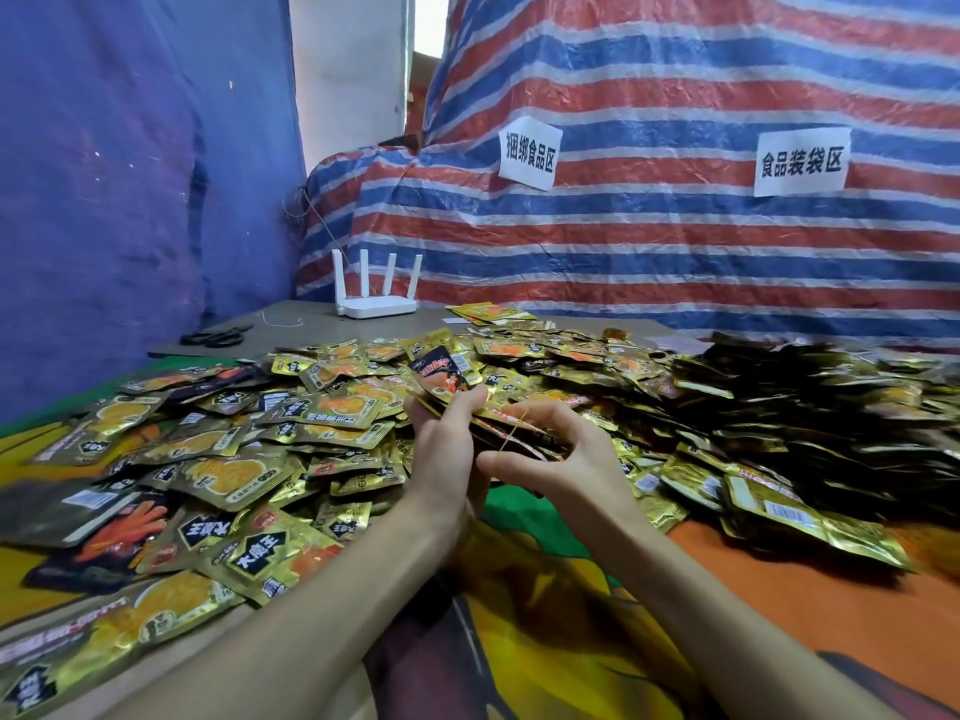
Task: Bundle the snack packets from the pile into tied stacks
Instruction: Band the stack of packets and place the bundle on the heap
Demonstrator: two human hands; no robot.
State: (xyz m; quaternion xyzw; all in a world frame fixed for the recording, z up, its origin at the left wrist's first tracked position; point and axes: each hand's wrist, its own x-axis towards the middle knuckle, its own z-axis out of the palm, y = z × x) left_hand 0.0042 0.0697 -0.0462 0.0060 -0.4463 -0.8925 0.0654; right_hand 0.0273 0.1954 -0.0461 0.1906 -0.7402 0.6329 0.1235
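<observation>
Now in hand: a small stack of packets, lifted just above the near middle of the table, in front of the loose pile.
Left hand: fingers curled round the left end of the stack of packets, thumb on top, clamping it together.
Right hand: thumb and fingers bent in a wide claw at the right end. A thin tan band seems to run across them and over the packets. It is fine and a little blurred, so I would not swear to how it is looped.
Step, as I judge it: stretching the band over the stack to tie it; this bundle is not yet finished.
Doing it well: square the packet edges against the left palm first. Hold the band open wide enough to clear the corners. Slide it toward the middle of the stack, since at one end it would likely slip off. Let it down gently so the slick foil does not squirt out sideways.
Pile: gold packets spread from the left edge across the middle, with a darker heap along the right edge.
Far left corner: scissors and, near them, a white router, both well apart from the hands.
Behind: striped tarp bearing two paper labels.
</observation>
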